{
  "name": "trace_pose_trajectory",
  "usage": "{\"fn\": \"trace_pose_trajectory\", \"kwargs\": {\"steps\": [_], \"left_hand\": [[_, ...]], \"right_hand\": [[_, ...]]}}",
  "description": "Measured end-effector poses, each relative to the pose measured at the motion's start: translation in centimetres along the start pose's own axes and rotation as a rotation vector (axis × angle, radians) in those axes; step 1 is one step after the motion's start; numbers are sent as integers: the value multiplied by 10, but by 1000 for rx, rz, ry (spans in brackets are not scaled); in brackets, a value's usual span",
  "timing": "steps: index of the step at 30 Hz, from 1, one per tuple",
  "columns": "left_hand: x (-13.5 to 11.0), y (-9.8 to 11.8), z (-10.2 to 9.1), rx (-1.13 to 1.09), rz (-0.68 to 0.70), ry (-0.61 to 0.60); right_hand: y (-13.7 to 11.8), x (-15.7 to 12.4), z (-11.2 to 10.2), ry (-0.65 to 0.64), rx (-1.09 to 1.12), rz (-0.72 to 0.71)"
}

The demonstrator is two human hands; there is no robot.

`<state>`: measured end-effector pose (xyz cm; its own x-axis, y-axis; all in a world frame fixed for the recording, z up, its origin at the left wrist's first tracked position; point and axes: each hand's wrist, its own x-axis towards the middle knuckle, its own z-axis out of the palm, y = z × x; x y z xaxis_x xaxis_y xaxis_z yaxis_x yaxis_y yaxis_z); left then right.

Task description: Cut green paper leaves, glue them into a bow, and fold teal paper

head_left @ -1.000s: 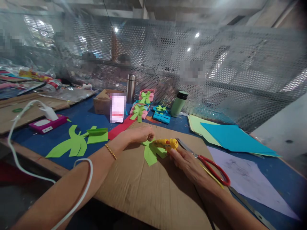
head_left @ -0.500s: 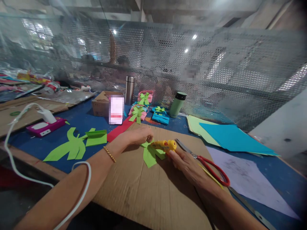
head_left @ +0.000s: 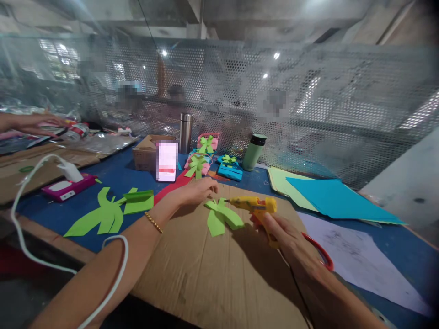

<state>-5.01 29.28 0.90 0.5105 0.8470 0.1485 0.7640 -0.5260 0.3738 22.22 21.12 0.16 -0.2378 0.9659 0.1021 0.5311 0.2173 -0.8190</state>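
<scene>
My right hand (head_left: 279, 230) grips a yellow glue gun (head_left: 255, 205), its nozzle pointing left just off a green paper bow (head_left: 219, 215) that lies on a brown cardboard sheet (head_left: 219, 274). My left hand (head_left: 197, 189) rests at the sheet's far edge, fingers curled and touching the bow's top. A white cable (head_left: 116, 265) loops over my left forearm.
Red-handled scissors (head_left: 320, 251) lie right of my hand. Green cut-outs (head_left: 109, 212), a pink box (head_left: 66, 188), a phone (head_left: 167, 161), finished bows (head_left: 199, 162), two flasks (head_left: 254, 151) and coloured paper sheets (head_left: 332, 196) surround the sheet. Another person's hand (head_left: 37, 123) is far left.
My right hand has drawn the glue gun back to the right, off the bow. Another person's hand has come into view at the far left.
</scene>
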Motion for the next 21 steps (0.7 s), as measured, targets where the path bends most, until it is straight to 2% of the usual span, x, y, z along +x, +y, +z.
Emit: {"fn": "trace_pose_trajectory", "kwargs": {"steps": [3, 7, 10, 15, 21], "left_hand": [[-5, -4, -9, -53, -114, 94], [-12, -1, -15, -18, -233, -76], [-12, 4, -10, -20, -286, -154], [-9, 9, 1, -21, -351, -190], [-6, 4, 6, 20, -293, -154]], "right_hand": [[4, -2, -10, 104, 95, -12], [3, -4, -18, 165, 141, -16], [4, -4, -19, 143, 89, -20], [7, -4, -13, 71, -28, -24], [-2, -3, -1, -45, -155, -75]]}}
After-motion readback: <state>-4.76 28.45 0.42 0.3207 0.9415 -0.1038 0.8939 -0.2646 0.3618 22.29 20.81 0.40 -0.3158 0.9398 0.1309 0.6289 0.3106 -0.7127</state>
